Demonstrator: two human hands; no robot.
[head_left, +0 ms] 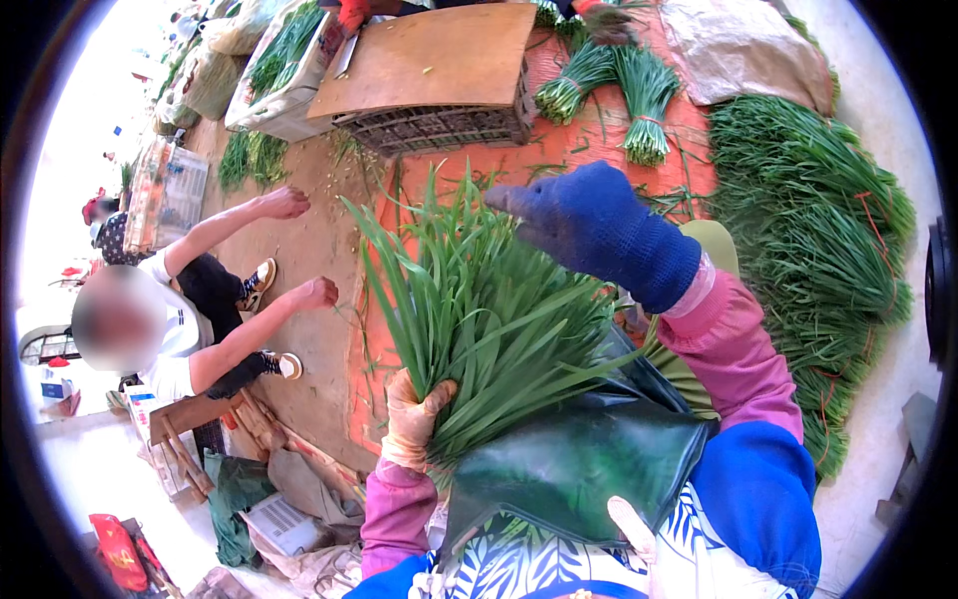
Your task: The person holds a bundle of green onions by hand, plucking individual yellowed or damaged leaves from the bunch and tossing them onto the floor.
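Note:
My left hand (414, 417), in a pale thin glove, is closed round the lower part of a bunch of garlic chives (499, 329). The long flat green leaves fan up and to the right across my lap. Over the upper right of the bunch is my right hand (589, 225), in a blue knitted glove. Its fingers stretch left near the leaf tips, with nothing visible held in them. A shiny dark green apron (569, 469) covers my lap beneath the leaves.
A large heap of chives (798, 220) lies on the right. Tied bunches (647, 100) rest on the orange sheet (689, 155) ahead, beside a board-topped crate (429, 75). Another person (200, 290) sits at left, arms extended. A white crate (284, 80) holds more greens.

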